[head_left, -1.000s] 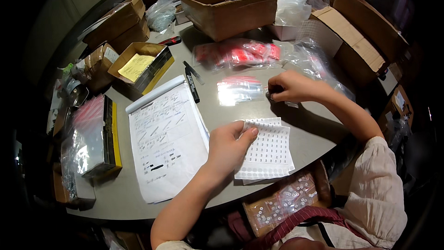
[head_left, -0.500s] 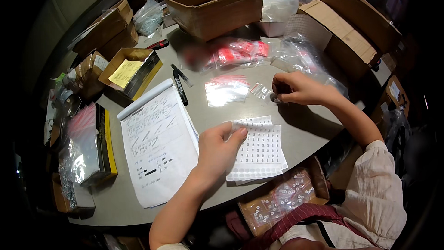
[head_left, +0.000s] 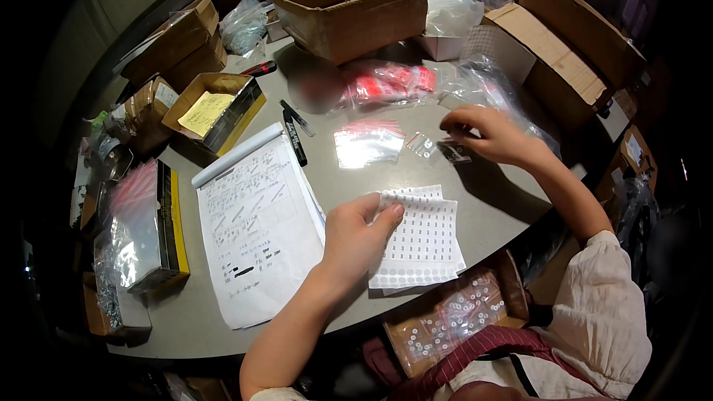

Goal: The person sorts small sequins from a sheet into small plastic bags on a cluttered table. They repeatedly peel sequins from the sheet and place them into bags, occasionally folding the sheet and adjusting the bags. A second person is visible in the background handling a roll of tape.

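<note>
My left hand (head_left: 358,232) pinches the upper left edge of a white sheet of small printed stickers (head_left: 423,234) between thumb and fingers. Another sheet shows partly beneath it. My right hand (head_left: 492,135) is just above the table, fingers bent and apart, with nothing visible in them. Close under its fingertips lies a small clear bag with something dark inside (head_left: 454,151), partly in shadow. Beside that is a small clear zip bag with white round pieces (head_left: 421,145). To its left, a fanned stack of clear zip bags with red tops (head_left: 369,145) lies flat.
A notepad with handwriting (head_left: 256,230) lies left of my left hand, two black pens (head_left: 292,132) above it. Red-printed bags (head_left: 390,82) and a cardboard box (head_left: 353,18) sit at the back. Several boxes line both sides. A box of bagged white washers (head_left: 449,323) is below the table edge.
My right hand's fingers have loosened and lifted off the small dark-filled bag, which now lies on the table. My left hand still grips the sticker sheet. The view has shifted slightly.
</note>
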`<move>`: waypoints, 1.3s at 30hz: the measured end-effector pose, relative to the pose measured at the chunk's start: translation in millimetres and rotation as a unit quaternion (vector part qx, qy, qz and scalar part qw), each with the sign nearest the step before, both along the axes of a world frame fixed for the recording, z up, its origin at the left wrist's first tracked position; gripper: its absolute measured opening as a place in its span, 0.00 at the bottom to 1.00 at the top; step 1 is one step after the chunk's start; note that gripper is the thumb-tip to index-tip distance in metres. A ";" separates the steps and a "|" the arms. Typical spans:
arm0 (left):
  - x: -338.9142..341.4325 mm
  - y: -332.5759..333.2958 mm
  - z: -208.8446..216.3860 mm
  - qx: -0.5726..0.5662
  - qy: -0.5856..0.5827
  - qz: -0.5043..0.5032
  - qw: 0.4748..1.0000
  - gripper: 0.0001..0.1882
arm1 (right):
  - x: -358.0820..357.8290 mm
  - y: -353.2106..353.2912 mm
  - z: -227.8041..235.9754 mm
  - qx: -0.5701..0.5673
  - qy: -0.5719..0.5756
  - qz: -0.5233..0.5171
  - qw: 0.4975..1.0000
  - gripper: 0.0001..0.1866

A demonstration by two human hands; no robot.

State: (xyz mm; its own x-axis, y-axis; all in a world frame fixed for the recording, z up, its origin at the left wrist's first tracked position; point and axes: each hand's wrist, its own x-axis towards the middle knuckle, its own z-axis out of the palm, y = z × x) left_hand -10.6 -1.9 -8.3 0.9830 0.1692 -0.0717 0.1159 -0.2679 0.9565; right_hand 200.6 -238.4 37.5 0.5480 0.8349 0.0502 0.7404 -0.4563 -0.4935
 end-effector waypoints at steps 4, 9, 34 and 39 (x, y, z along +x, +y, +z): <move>-2.9 -2.3 7.4 -0.057 -0.006 -0.003 0.998 0.12 | -9.9 -6.7 -34.9 0.009 -0.047 0.113 0.992 0.27; -9.2 -8.9 34.7 -0.270 -0.005 0.008 0.963 0.09 | -49.5 -34.9 -37.8 -0.014 -0.021 0.165 0.986 0.31; -5.4 -4.7 13.2 0.032 -0.103 0.003 0.994 0.11 | -98.3 21.1 -0.9 0.129 -0.087 0.103 0.982 0.20; -4.9 -2.3 12.4 0.035 -0.089 -0.003 0.995 0.13 | -100.8 25.8 -5.8 0.154 -0.149 0.107 0.971 0.20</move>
State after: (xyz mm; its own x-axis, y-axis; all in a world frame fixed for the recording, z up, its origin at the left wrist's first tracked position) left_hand -15.5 -4.2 4.1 0.9799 0.1623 0.1160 -0.0560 -0.3345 0.9407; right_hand 99.9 -212.6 31.7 0.2862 0.8486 0.4450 0.9327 -0.1403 -0.3323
